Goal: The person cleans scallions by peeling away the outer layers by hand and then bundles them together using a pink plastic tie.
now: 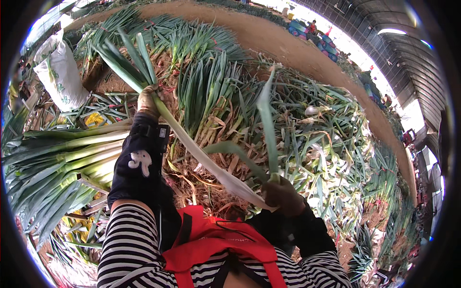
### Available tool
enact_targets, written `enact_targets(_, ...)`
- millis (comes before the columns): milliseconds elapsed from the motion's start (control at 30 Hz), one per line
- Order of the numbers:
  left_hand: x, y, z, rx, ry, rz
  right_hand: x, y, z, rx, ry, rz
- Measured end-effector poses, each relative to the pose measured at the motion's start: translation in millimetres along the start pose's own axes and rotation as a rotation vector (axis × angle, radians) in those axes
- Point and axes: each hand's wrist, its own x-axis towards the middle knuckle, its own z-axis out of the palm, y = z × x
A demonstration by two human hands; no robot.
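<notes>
A long leek (199, 152) slants across the middle, its green leaves up at the far left and its white root end low on the right. My left hand (148, 100), in a dirty glove, is closed around the stalk just below where the leaves fan out. Down by the white end, my right hand (284, 196) is closed on a green leek leaf (267, 108) that stands up from the fist and has another strip bending left. Whether that leaf is fully apart from the stalk, I cannot tell. The right fingertips are partly hidden.
Trimmed leeks (96, 149) lie stacked on a low wooden rack (91, 185) at my left. Beyond stands a white sack (61, 72). Bundles of leeks (206, 91) are ahead; discarded leaves (321, 144) heap up at right. A dirt path (288, 53) curves behind.
</notes>
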Motion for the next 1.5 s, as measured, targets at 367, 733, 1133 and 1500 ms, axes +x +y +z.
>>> enact_targets(367,1,0,-14,0.018,0.148,-0.082,16,19,31,-1.003,-0.131,-0.343)
enact_targets(733,53,-42,-72,0.26,0.136,-0.047,-61,-12,11,-0.697,-0.067,0.169)
enact_targets(1133,-4,5,-36,-0.264,-0.046,0.095,-59,-48,-179,-0.718,0.455,-0.062)
enact_targets(1500,-55,36,19,-0.626,-0.682,0.057,72,-119,-149,-0.828,0.961,-0.776)
